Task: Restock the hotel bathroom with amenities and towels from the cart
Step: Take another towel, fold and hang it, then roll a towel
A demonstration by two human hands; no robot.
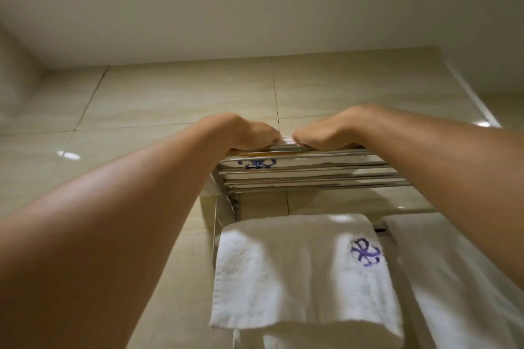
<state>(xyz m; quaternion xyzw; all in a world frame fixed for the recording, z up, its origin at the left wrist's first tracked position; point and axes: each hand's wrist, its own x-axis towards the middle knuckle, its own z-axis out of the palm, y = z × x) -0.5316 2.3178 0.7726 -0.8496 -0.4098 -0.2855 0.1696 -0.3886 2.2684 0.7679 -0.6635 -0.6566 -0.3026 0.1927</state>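
A chrome towel rack (pixel 312 178) is hanging on the tiled wall (pixel 175 99), seen from below. Its top shelf is holding a folded white towel (pixel 297 161) with a purple emblem near the shelf's left end, showing through the bars. The left hand (pixel 252 133) and the right hand (pixel 320 134) are reaching up and resting on top of the load at the shelf's front edge, almost touching each other. The fingers are hidden beyond the edge, so the state of each grip cannot be determined. Two white towels are hanging from the rail below: a hand towel (pixel 297 278) with a purple emblem at the left and a plain towel (pixel 453 278) at the right.
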